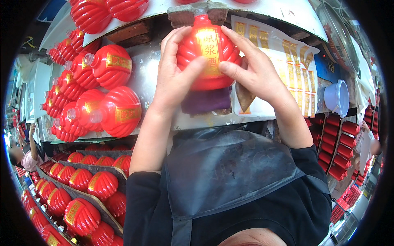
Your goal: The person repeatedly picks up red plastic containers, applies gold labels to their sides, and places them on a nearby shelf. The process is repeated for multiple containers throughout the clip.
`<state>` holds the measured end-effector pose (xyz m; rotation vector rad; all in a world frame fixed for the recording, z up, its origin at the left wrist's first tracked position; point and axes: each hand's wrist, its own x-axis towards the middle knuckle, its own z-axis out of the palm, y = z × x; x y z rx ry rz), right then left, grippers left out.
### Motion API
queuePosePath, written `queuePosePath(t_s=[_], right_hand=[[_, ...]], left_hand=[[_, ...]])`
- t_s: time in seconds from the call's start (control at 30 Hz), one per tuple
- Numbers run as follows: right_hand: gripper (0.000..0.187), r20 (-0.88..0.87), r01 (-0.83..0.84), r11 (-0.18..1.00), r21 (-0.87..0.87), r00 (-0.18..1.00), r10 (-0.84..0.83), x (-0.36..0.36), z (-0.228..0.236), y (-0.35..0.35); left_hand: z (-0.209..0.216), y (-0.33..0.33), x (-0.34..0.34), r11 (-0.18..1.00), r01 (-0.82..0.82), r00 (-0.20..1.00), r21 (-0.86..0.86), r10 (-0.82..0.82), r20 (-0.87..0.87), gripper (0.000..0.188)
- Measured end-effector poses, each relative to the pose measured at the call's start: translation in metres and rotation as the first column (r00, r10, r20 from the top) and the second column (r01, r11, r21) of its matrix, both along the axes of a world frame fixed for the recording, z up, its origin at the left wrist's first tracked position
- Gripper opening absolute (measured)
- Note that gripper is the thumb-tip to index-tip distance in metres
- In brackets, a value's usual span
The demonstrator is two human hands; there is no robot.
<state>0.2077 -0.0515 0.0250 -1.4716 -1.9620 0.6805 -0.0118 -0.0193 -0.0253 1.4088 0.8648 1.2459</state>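
A red ribbed bottle [186, 57] with a clear neck lies in front of me, its neck end at a grey block [180, 17]. A gold label [211, 51] runs down its face. My left hand [172, 69] is closed around the bottle's left side, its blurred thumb over the label's left edge. On the other side, my right hand [256, 69] grips the bottle's right shoulder, with the thumb at the label's right edge. Under that hand is a tan pointed piece [245, 100]; whether the hand holds it, I cannot tell. A purple cloth [205, 101] sits below the bottle.
Several labelled red bottles [113, 67] lie at the left of the table. To the right is a sheet of gold labels [293, 61], with a pale blue bucket [336, 97] beyond. Racks of red bottles [82, 215] stand lower left; another person [30, 158] is at far left.
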Motion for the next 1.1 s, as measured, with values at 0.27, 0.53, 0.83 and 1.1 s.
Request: queuePosePath(t_s=[0.27,0.53,0.83,1.1], right_hand=[[0.068,-0.268,-0.050,0.979,-0.198,0.963,-0.005,0.008,0.001,0.001],[0.084,-0.044,-0.005,1.000,-0.013,0.999,0.005,0.001,0.000,-0.002],[0.070,-0.154,-0.017,0.999,0.037,0.988,0.022,0.004,0.017,0.011],[0.063,0.006,-0.052,0.997,0.049,0.999,0.052,-0.001,0.014,0.016]], left_hand=[[-0.002,0.002,-0.009,0.991,0.059,0.990,0.118,-0.044,-0.132,0.084],[-0.001,0.004,-0.012,0.962,0.073,0.941,0.264,0.022,-0.338,0.090],[0.014,0.014,-0.014,0.965,0.105,0.922,0.242,-0.004,-0.387,0.081],[0.019,0.015,-0.008,0.934,0.143,0.843,0.327,0.058,-0.535,0.070]])
